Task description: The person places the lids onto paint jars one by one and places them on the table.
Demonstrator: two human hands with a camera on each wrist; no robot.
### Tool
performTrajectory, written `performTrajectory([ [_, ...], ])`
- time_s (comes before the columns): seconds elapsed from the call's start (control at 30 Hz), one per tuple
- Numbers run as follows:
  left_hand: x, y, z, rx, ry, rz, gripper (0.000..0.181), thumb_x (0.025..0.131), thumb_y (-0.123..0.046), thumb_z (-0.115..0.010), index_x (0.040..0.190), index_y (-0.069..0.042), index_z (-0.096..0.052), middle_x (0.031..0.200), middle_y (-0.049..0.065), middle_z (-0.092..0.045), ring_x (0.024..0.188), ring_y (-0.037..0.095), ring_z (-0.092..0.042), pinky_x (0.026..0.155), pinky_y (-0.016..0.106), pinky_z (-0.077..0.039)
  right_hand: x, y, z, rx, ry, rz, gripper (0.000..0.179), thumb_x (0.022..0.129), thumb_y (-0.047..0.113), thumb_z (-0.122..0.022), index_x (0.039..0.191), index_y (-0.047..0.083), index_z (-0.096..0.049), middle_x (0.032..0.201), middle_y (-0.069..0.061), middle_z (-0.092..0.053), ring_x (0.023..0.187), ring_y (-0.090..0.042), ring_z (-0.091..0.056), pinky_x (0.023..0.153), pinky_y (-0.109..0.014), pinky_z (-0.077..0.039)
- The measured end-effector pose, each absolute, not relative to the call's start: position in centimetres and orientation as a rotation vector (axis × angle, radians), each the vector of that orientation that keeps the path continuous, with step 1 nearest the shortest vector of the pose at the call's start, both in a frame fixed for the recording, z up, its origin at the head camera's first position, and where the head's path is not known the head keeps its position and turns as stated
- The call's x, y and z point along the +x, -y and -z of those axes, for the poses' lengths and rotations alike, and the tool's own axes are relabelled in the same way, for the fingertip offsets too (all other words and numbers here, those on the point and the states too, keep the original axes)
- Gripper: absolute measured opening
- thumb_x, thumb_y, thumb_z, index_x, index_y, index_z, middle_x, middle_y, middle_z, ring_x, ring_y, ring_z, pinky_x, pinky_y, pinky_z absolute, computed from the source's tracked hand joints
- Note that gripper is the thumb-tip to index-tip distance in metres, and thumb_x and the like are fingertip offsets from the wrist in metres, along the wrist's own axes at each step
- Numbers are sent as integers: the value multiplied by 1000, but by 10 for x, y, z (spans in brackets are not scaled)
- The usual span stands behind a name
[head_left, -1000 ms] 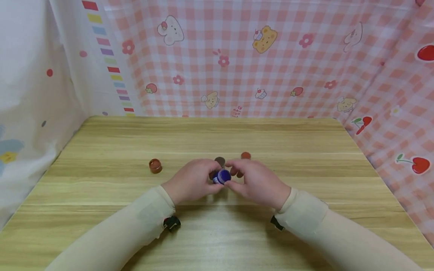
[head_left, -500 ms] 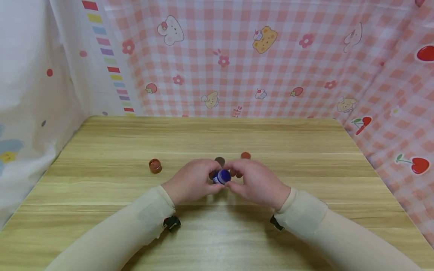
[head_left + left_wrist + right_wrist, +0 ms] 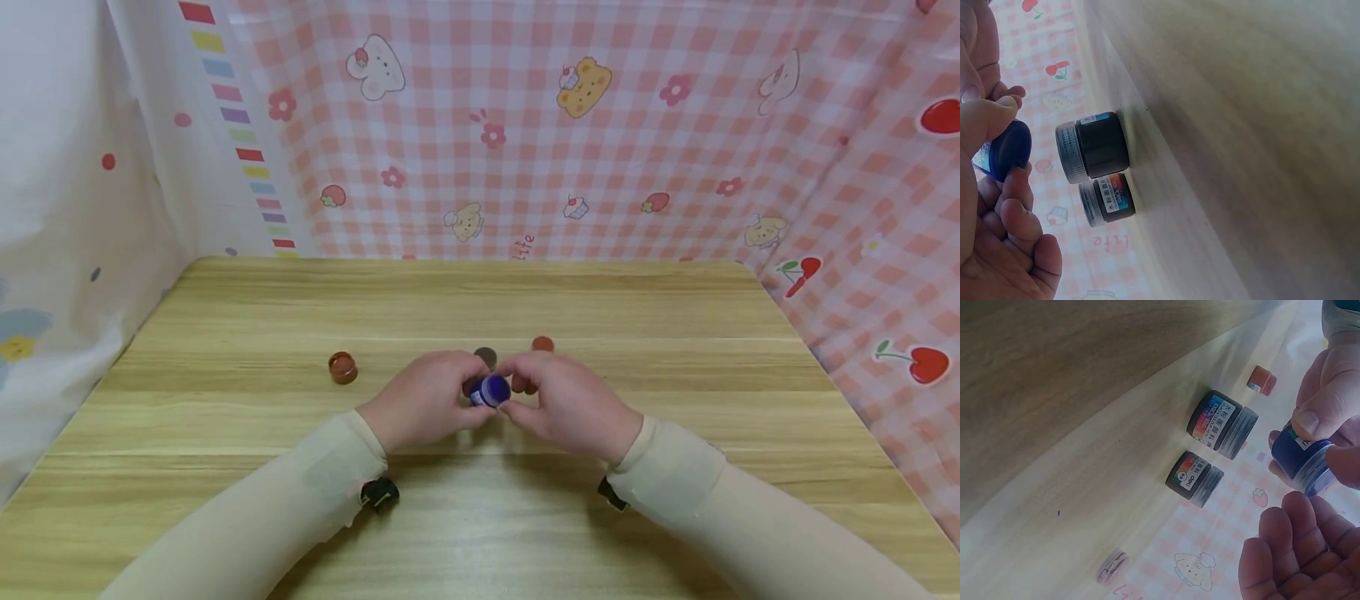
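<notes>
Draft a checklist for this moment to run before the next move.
1. Left hand holding the blue jar: ok.
2. Blue jar off the table: ok, held above it.
3. Clear lid in place on the blue jar: ok.
4. Right hand firmly gripping that lid: cannot tell; it is around the lid, but contact is unclear.
5. Large dark jar and small dark jar upright: ok.
6. Orange jar covered by the orange lid: not ok; they lie apart.
</notes>
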State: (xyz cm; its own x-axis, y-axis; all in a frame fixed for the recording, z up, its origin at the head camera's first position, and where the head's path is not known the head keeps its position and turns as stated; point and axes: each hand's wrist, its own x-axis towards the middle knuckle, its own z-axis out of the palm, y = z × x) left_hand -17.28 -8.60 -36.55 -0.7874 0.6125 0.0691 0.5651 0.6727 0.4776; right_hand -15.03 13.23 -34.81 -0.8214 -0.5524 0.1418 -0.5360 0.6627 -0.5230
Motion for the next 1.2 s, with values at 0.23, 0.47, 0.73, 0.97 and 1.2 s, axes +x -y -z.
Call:
performTrajectory([
  [0.23,-173,86,366,997,-2782,-748,23,92,-33,-81,94,-17,-65,83,-2,-66,74,11,-55,71,29,-48,-150,-132,349,-928,-2843,869,28,92,20,-82,117,11,-73,91,5,-68,78,-9,-57,71,-26,-50],
  [0.47,-173,86,365,996,-2785,-737,23,92,-33,-81,94,-17,-65,84,-1,-66,75,12,-54,72,30,-47,-152,-133,350,-951,-2853,867,28,91,19,-83,117,13,-73,88,4,-63,75,-10,-54,69,-26,-48],
  [0.73,-175,86,366,984,-2766,-743,23,92,-33,-81,94,-17,-64,84,-2,-66,74,12,-55,71,29,-48,-152,-134,351,-950,-2845,872,28,91,19,-83,117,11,-73,88,-3,-65,73,-10,-51,67,-25,-46],
  [0.97,-175,86,367,978,-2768,-734,23,92,-34,-81,95,-18,-65,84,-2,-66,74,12,-55,71,29,-48,-151,-133,351,-940,-2849,861,27,91,21,-83,116,13,-74,83,5,-59,69,-9,-49,64,-24,-44],
  [1.2,-174,86,367,986,-2775,-735,23,92,-33,-81,94,-17,-64,84,-2,-66,74,12,-55,71,29,-48,-151,-133,351,-942,-2851,864,33,90,20,-84,120,11,-72,83,5,-59,69,-9,-50,64,-24,-44],
])
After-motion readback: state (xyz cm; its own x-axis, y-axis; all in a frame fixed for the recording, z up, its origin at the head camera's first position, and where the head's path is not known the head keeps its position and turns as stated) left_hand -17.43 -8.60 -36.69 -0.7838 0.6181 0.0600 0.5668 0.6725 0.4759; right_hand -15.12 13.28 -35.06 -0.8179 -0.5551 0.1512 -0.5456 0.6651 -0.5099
